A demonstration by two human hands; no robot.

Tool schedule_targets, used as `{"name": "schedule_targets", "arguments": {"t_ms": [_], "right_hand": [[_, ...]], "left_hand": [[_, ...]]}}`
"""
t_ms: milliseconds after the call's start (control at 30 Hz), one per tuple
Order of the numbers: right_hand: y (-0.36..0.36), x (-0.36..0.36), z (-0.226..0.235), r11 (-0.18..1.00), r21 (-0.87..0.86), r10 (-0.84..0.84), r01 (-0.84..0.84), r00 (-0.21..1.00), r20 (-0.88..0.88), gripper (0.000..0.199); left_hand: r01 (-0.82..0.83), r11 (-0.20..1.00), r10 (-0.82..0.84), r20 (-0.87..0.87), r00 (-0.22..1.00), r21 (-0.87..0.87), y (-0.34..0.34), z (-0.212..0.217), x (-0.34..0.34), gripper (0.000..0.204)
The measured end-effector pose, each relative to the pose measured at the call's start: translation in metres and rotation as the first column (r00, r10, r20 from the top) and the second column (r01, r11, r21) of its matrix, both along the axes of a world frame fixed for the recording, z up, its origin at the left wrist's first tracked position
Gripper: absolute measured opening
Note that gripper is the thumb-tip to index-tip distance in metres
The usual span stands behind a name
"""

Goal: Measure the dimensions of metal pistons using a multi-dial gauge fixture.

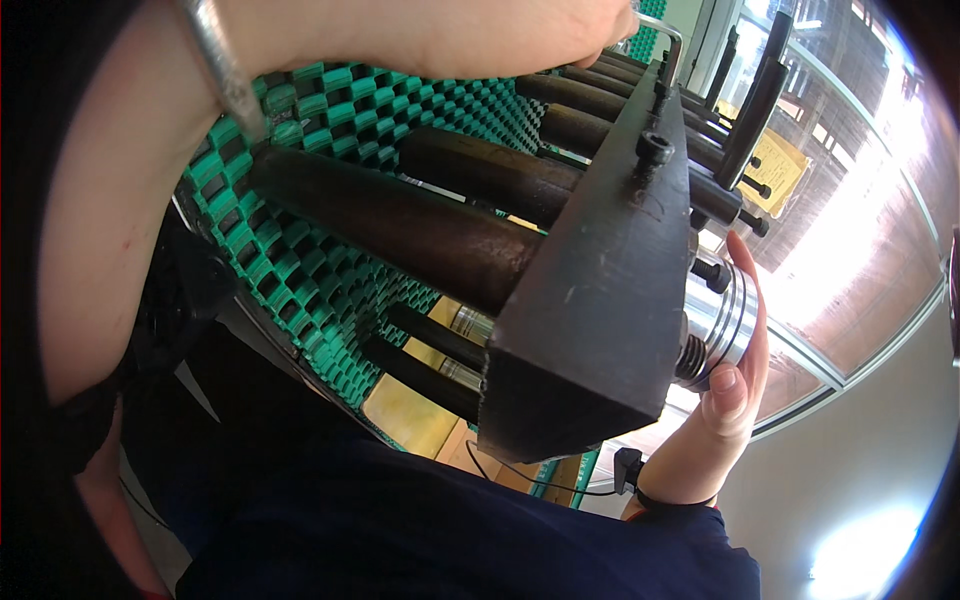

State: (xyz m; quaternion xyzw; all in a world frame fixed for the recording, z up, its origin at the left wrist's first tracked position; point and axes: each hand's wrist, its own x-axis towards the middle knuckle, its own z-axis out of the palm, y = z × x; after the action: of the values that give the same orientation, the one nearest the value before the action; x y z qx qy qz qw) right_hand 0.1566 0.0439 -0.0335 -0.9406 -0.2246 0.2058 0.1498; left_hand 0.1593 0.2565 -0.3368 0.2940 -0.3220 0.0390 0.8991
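My left hand (560,35) reaches in along the top edge, its fingers closed around a bent hex key (677,45). The key's short end meets a bolt at the upper edge of a dark steel block (600,300); how far it sits in the bolt is too small to tell. My right hand (740,385) grips a shiny silver cylinder with dark grooves (735,315) against the block's right face, thumb near and fingers behind. Next to the cylinder are a black coil spring (690,358) and a socket-head bolt (712,273). Another such bolt (655,150) stands out of the block's upper face.
Several dark round bars (400,220) run from the block toward green woven matting (330,320) on the left. Upright black rods (755,120) rise at the upper right, beside a yellow sheet (780,170). A windowed partition (830,370) stands beyond my right hand.
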Motion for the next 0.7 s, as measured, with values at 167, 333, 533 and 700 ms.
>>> {"name": "schedule_targets", "arguments": {"t_ms": [167, 333, 533, 700], "right_hand": [[-0.001, 0.002, 0.002, 1.0, -0.021, 0.013, -0.013, 1.0, 0.014, 0.111], [0.0, 0.003, 0.003, 0.999, -0.029, 0.023, -0.022, 1.0, 0.021, 0.111], [0.002, 0.003, 0.001, 1.0, -0.016, -0.002, 0.002, 1.0, 0.02, 0.112], [0.006, 0.002, -0.001, 1.0, 0.002, 0.018, -0.018, 0.999, -0.033, 0.113]], "left_hand": [[-0.231, 0.893, 0.276, -0.062, 0.959, 0.387, 0.009, 0.026, -0.017, 0.025], [-0.435, 0.719, 0.472, 0.078, 0.878, 0.543, 0.007, 0.029, -0.019, 0.024], [-0.23, 0.794, 0.356, -0.123, 0.926, 0.563, 0.018, 0.042, -0.024, 0.026], [-0.357, 0.672, 0.536, -0.092, 0.839, 0.649, 0.007, 0.049, -0.036, 0.027]]}}
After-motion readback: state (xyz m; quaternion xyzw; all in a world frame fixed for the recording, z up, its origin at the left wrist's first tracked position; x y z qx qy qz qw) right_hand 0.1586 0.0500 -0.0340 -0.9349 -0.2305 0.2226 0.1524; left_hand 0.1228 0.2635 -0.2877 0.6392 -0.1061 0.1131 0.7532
